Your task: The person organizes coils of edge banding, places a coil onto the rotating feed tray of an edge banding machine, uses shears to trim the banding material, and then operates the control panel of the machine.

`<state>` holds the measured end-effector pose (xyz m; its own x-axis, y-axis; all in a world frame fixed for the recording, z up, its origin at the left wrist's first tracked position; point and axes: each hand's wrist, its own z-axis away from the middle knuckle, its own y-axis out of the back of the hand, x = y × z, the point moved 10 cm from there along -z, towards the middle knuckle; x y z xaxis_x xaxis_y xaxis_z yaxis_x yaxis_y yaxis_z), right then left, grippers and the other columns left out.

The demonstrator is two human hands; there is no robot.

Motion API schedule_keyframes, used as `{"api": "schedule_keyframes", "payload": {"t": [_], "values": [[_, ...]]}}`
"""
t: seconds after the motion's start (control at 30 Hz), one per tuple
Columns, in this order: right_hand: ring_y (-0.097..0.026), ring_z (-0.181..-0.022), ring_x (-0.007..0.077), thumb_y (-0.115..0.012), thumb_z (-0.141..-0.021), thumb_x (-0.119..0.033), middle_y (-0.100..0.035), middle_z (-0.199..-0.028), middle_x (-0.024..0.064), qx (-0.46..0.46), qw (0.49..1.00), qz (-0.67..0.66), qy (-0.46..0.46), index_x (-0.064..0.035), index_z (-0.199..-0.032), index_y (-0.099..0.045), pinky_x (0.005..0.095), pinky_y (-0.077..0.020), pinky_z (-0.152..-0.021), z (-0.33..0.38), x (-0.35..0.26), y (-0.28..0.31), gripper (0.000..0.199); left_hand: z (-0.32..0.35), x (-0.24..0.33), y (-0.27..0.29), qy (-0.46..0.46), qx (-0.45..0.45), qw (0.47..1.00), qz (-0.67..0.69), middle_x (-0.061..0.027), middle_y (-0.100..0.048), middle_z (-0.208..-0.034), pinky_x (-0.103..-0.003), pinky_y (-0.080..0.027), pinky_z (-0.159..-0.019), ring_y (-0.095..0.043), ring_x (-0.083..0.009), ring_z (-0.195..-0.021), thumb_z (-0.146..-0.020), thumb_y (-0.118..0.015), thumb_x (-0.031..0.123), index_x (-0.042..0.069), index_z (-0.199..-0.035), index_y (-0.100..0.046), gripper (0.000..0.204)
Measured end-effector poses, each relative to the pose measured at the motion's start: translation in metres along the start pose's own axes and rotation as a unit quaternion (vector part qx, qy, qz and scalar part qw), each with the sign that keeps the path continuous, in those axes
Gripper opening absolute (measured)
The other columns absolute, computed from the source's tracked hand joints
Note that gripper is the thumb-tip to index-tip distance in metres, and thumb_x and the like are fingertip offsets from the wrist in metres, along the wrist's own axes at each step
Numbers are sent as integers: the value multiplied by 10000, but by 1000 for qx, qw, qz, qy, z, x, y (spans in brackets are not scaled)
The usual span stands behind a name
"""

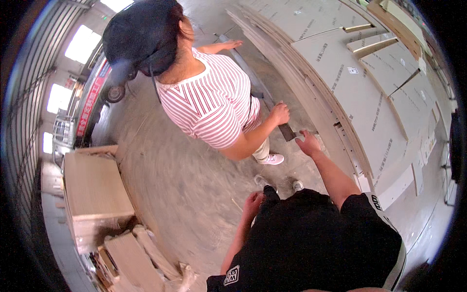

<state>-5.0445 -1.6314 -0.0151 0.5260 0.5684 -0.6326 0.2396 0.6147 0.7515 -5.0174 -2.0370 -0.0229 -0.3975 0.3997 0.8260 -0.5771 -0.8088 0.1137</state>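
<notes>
My right hand (309, 144) reaches forward with fingers apart, close by the near end of a dark, long, narrow bar (287, 132). Whether my fingertips touch that end I cannot tell. A co-worker in a striped shirt (211, 100) stands ahead of me; one of their hands (280, 114) is at the bar, and the other hand (233, 45) is stretched out farther along it. My left hand (253, 204) hangs low beside my dark clothing, its fingers curled, with nothing visible in them.
Large stacked grey-white boards (335, 73) fill the right side, their layered edges facing the bar. At the left stand a big light-brown box (97, 185) and flat packages (134, 260). A vehicle with a red panel (92, 97) is parked at far left on the concrete floor (170, 194).
</notes>
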Motion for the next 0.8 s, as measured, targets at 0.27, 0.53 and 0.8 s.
{"api": "schedule_keyframes", "payload": {"t": [0.27, 0.53, 0.8], "values": [[-648, -1119, 365, -741, -788, -485, -669, -1203, 199, -51, 990, 58, -118, -56, -1244, -571, 472, -511, -961, -24, -37, -26, 648, -110, 106, 27, -122, -149, 950, -246, -120, -715, -1033, -372, -513, -837, -656, -201, -939, -980, -612, 310, 6, -1140, -647, 345], [-683, -1069, 324, -812, -692, -535, -696, -1157, 181, -139, 973, 60, -174, -35, -1261, -565, 434, -540, -929, -70, -59, -41, 797, -177, 94, -39, -354, -333, 801, -351, -124, -676, -1092, -380, -469, -984, -639, -258, -1074, -1018, -550, 340, 40, -1199, -613, 356], [-715, -994, 286, -821, -682, -499, -745, -1050, 116, -170, 978, -34, -119, -53, -1165, -677, 418, -560, -878, -111, -8, -113, 673, -213, 77, -71, -359, -318, 823, -304, -126, -676, -1106, -372, -501, -916, -650, -250, -1029, -1013, -541, 342, 35, -1197, -618, 366]]}}
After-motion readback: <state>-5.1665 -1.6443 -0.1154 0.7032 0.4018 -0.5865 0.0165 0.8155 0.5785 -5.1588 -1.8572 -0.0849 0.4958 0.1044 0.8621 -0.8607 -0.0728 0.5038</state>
